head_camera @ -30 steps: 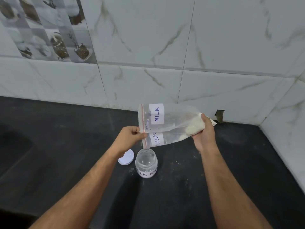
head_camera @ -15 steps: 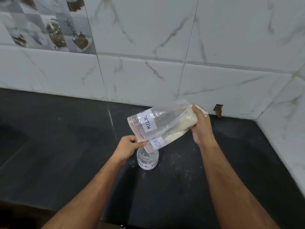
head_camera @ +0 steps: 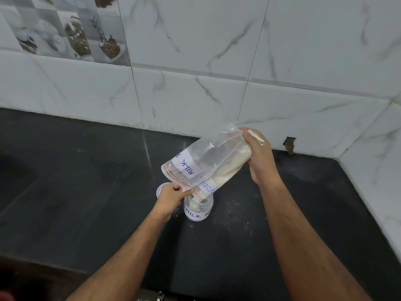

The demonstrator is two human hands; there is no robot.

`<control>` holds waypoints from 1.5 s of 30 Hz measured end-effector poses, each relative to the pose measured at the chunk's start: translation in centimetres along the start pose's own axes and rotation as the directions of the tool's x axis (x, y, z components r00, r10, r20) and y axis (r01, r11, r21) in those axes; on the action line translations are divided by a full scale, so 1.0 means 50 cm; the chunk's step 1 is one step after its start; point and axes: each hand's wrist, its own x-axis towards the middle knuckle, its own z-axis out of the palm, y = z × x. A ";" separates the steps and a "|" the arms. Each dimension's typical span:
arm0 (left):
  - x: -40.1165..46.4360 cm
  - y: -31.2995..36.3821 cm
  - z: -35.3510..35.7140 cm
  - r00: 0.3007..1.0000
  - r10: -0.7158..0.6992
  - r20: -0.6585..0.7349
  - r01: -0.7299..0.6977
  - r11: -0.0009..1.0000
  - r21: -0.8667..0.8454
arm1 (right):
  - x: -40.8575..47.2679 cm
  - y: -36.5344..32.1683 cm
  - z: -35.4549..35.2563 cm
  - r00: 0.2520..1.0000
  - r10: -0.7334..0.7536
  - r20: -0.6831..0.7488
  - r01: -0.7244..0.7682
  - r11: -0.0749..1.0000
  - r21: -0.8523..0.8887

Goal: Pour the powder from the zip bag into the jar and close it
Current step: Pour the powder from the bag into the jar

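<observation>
Since half a second ago the one zip bag has tipped further, its open mouth now lowered right onto the mouth of the jar, and the powder has slid from the raised end down along the bag's lower edge toward the opening.

From the left: a dark countertop runs under everything, backed by white marbled wall tiles. One white lid lies flat on the counter, half hidden behind the left hand, just beside the jar. That hand pinches the red-striped zip edge of the bag between thumb and fingers, holding the mouth over the jar. The single jar stands upright on the counter, clear, with one handwritten label reading "MILK" on its side; a pale layer shows at its bottom, though whether powder is falling this instant I cannot tell. Scattered white specks dot the counter to the jar's right.

The bag slants up to the right, carrying two white label pieces with blue lettering. At its high end the right hand is clenched around the bunched bottom of the bag, lifting it.
</observation>
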 end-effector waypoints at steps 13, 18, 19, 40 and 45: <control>-0.001 -0.030 -0.024 0.998 -0.026 0.057 0.027 1.000 -0.010 | -0.041 -0.019 0.042 0.995 -0.078 0.065 0.084 0.992 -0.095; -0.005 -0.029 -0.023 0.998 -0.012 0.056 0.013 1.000 -0.027 | -0.058 0.004 0.037 0.999 0.049 0.007 -0.049 0.976 0.213; -0.005 -0.029 -0.023 0.998 -0.007 0.056 0.009 1.000 -0.026 | -0.057 0.011 0.032 0.998 0.057 -0.001 -0.055 0.967 0.250; -0.004 -0.039 -0.023 0.999 -0.011 0.037 0.012 0.999 -0.039 | -0.080 0.021 0.032 0.992 0.074 0.106 -0.104 0.944 0.312; -0.005 -0.041 -0.022 0.999 -0.002 0.042 0.004 0.999 -0.037 | -0.087 0.025 0.024 0.998 0.012 0.066 -0.023 0.986 0.164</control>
